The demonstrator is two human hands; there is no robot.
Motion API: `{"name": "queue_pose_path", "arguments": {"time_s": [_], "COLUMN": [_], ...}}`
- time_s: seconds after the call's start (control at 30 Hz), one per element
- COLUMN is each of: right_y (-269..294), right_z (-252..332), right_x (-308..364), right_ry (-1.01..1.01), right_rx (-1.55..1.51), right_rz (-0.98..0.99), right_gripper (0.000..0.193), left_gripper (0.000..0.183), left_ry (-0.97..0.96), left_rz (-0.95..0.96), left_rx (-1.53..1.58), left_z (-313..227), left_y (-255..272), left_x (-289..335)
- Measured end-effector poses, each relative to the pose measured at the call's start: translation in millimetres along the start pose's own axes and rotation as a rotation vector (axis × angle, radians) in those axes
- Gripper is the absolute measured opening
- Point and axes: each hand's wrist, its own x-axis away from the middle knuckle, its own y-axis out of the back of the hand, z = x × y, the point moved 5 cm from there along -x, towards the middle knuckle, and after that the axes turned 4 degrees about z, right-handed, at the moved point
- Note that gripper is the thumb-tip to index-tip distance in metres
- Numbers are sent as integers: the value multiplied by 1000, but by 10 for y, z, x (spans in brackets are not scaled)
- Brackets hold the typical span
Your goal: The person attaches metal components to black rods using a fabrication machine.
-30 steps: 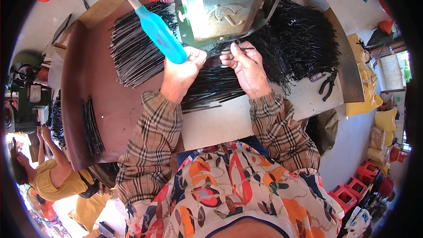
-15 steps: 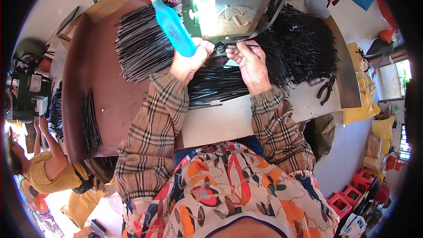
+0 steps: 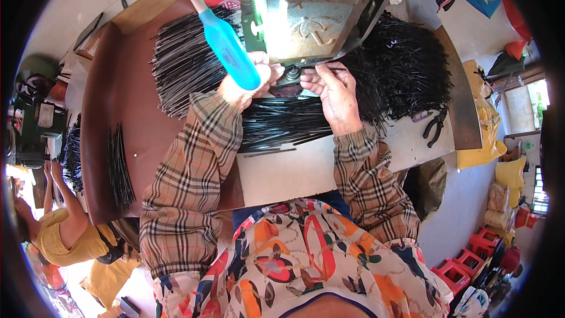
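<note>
A green metal press machine (image 3: 321, 20) stands at the top middle, with a small round metal die (image 3: 292, 73) under its head. My right hand (image 3: 335, 91) is at the die's right side, thumb and fingers pinched on a thin black strip (image 3: 334, 69) that lies crosswise. On the die's left is my left hand (image 3: 238, 91), its fingers bent closed; a blue lamp head (image 3: 231, 50) covers part of it, and what it holds cannot be made out. Below the die lies a pile of loose black strips (image 3: 285, 123).
Bundled black strips (image 3: 188, 65) lie left of the machine, and a large black heap (image 3: 406, 65) lies to its right. Black-handled pliers (image 3: 434, 128) rest near the right edge. A smaller bundle (image 3: 120, 165) sits on the brown mat (image 3: 159, 147). Far left, a person in yellow (image 3: 65, 229) works.
My left hand has drawn a little left, away from the die. The right hand keeps its pinch on the strip beside the die. The whole view has shifted slightly.
</note>
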Motion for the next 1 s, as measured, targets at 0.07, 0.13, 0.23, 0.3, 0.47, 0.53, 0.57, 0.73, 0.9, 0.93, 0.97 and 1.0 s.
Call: {"name": "queue_pose_path", "arguments": {"time_s": [0.07, 0.13, 0.23, 0.3, 0.47, 0.53, 0.57, 0.73, 0.9, 0.93, 0.97, 1.0], "right_y": [3, 18, 12, 21, 16, 4, -9, -3, 29, 26, 29, -18], "right_z": [-4, 7, 13, 11, 14, 9, 8, -17, -8, -17, -49, -17], "right_x": [-3, 0, 6, 8, -3, -1, -2, -8, 13, 46, 59, 90], "right_ry": [-1, 0, 6, 10, 27, 23, 16, 17, 13, -5, -8, -30], "right_rx": [-2, -2, -21, -1, -11, -13, 0, -14, -111, -124, -129, -148], "right_rz": [7, 8, 17, -5, 22, 16, 17, 18, 15, 2, -17, -2], "right_gripper": [19, 19, 19, 19, 18, 18, 17, 18, 18, 18, 19, 19], "left_gripper": [22, 23, 23, 23, 24, 24, 24, 25, 13, 14, 18, 16], "left_ry": [8, 22, 0, -10, -23, -8, -9, -31, -136, -262, -94, -118], "left_rz": [-22, -61, -18, -22, -32, -19, -21, 36, 67, 101, -14, -49], "left_rx": [-13, -17, -12, -6, -4, -38, -38, -1, -106, -157, -287, -332], "left_z": [40, 35, 58, 46, 74, 85, 92, 54, -58, -142, -127, -243], "left_y": [24, 4, 25, 5, 37, 66, 76, 47, -46, -93, -2, -85], "left_x": [-24, -27, -33, -28, -50, -45, -42, -22, 5, 30, 79, 168]}}
